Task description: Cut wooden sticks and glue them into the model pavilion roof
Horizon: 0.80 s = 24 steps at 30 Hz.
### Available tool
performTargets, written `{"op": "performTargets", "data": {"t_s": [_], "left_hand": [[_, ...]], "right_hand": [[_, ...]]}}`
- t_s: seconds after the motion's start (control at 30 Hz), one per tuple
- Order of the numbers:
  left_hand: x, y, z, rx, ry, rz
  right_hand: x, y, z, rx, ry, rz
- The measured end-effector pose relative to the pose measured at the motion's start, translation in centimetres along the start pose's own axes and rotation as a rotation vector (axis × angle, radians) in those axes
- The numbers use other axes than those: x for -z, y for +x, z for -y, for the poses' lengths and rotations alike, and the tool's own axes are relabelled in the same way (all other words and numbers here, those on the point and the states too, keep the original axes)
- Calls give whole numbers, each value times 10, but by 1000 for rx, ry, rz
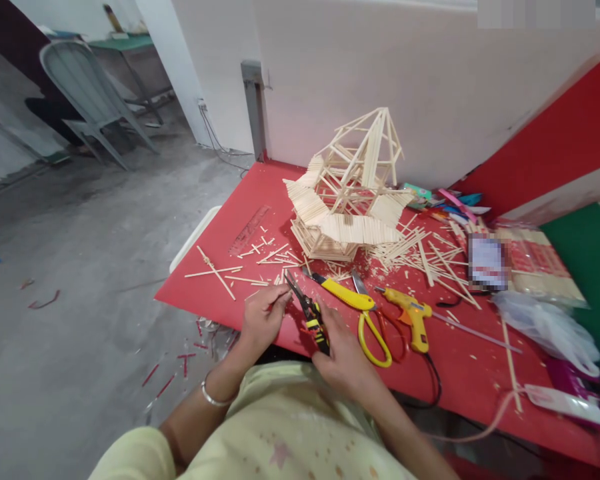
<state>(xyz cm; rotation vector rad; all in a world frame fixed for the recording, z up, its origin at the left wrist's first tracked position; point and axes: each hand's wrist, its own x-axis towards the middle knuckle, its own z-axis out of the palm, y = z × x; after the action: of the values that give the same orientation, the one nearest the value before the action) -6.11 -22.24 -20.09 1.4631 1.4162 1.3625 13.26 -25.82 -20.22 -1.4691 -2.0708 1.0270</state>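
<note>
My right hand (341,350) is wrapped round the black and yellow handles of a pair of cutters (307,308), whose narrow blades point away from me. Close to the blade tips, my left hand (266,317) pinches what looks like a short wooden stick (283,275); the fingers hide most of it. Beyond both hands stands a model built of thin wooden sticks (363,230), with a tiered base, slatted panels and an open pointed frame on top. Cut stick pieces (275,255) lie in front of the model and to its left.
On the red table (215,287) are a clear ruler (249,230), a yellow-handled knife (347,293), scissors (375,343) and a yellow glue gun (411,313) with its cord. Loose sticks (430,260), a plastic bag (547,327) and packed sticks (543,260) lie to the right.
</note>
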Motion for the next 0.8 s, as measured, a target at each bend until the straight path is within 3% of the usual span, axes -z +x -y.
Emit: {"op": "performTargets", "data": {"t_s": [0.57, 0.8], "left_hand": [[3, 3, -7, -139, 184, 84], [-2, 4, -18, -129, 127, 107]], "right_hand": [[4, 6, 0, 31, -13, -39], [6, 1, -1, -11, -39, -70]]}}
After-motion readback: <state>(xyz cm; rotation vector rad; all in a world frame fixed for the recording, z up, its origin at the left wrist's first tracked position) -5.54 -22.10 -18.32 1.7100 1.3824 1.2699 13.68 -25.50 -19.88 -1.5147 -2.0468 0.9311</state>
